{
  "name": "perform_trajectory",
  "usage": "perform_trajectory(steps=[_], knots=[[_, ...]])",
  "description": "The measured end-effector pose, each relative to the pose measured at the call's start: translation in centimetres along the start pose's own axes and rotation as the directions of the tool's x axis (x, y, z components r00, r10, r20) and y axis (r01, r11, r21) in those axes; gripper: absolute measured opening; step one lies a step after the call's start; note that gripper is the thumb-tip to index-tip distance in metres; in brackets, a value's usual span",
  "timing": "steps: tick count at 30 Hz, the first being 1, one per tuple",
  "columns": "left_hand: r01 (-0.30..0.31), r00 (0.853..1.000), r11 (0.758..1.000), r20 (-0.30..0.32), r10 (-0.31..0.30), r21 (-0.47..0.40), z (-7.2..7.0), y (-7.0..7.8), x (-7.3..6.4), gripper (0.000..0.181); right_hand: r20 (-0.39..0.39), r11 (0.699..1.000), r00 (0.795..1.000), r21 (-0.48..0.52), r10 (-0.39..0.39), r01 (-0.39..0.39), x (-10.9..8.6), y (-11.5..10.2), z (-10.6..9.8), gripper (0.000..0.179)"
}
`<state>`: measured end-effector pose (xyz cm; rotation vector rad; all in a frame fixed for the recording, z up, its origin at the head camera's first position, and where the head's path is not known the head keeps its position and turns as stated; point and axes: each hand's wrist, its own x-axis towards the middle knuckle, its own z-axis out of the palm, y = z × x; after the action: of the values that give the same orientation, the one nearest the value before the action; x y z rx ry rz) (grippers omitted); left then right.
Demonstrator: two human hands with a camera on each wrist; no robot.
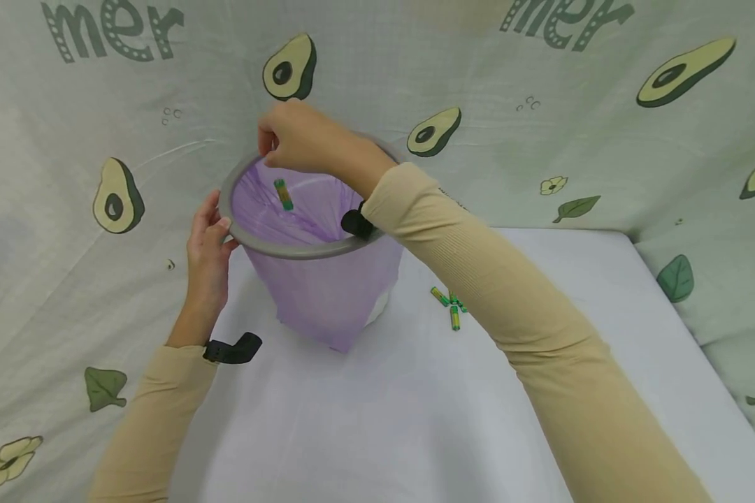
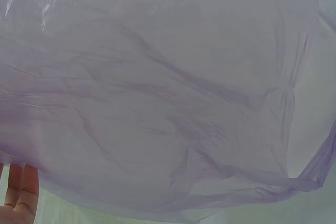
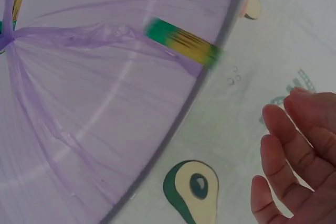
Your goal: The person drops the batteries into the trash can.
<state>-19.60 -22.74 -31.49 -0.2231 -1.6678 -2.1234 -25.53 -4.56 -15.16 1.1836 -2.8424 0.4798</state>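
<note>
A waste bin with a grey rim point(image 1: 302, 251) and a purple bag liner point(image 1: 327, 286) stands on the white surface. My left hand point(image 1: 207, 251) holds the bin's left side, thumb on the rim; in the left wrist view its fingers point(image 2: 23, 190) reach the purple plastic. Over the bin's far side is my right hand point(image 1: 305, 140), its fingers loosely bent and apart from any object. A green and yellow battery point(image 1: 283, 194) is in mid-air below it, blurred in the right wrist view. Another battery point(image 3: 18, 3) lies inside, near the gathered liner.
Several green and yellow batteries point(image 1: 455, 318) lie on the white surface point(image 1: 365, 419) right of the bin, partly covered by the right sleeve point(image 1: 478, 265). A cloth backdrop point(image 1: 365, 63) printed with avocados rises behind the bin and along both sides.
</note>
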Motion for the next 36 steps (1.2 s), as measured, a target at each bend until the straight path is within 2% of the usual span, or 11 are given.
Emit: perform_trajectory(steps=[6,16,23,30,36], knots=[[0.002,1.0,1.0,-0.003,-0.002,-0.004,0.0,-0.1,0.0,0.05,-0.028,1.0,0.999,0.011,-0.021,0.022,0.3,0.0,0.3,0.018],[0.001,1.0,1.0,0.001,-0.001,0.019,0.2,0.2,-0.1,0.05,-0.003,0.998,1.0,0.063,0.001,-0.001,-0.8,1.1,-0.2,0.018],[-0.014,1.0,1.0,0.013,0.014,0.0,0.1,0.0,0.0,0.05,-0.038,0.991,0.999,0.13,-0.014,0.019,-2.2,1.7,-1.0,0.016],[-0.018,1.0,1.0,0.016,0.018,-0.007,0.1,-0.2,0.1,0.05,-0.056,0.987,0.998,0.152,-0.034,0.042,-3.8,2.4,-1.7,0.016],[-0.016,1.0,1.0,0.014,0.016,-0.02,0.1,-0.2,0.0,0.05,-0.03,0.982,0.999,0.183,-0.039,0.044,-5.8,3.3,-2.4,0.026]])
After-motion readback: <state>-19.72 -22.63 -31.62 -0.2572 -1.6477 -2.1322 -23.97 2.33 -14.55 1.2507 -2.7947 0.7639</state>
